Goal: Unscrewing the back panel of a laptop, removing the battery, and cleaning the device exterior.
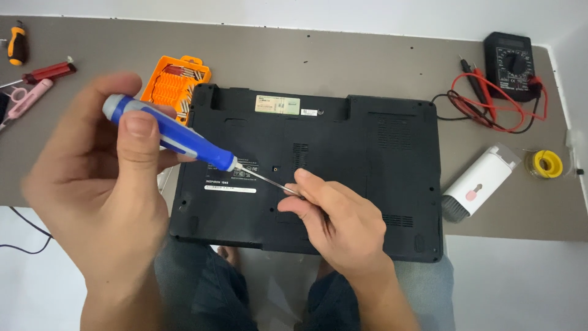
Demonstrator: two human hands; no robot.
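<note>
Closest, the left hand (98, 184) wraps its fingers shut around a blue screwdriver (174, 138), angling it down to where the right hand's (334, 217) pinched fingers steady its tip over the upturned black laptop (367, 159) on the counter (343, 61).

Bit case (174, 83) behind laptop (343, 159)

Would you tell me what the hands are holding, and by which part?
The left hand grips the screwdriver by its blue handle; the right hand pinches its metal shaft near the tip.
</note>
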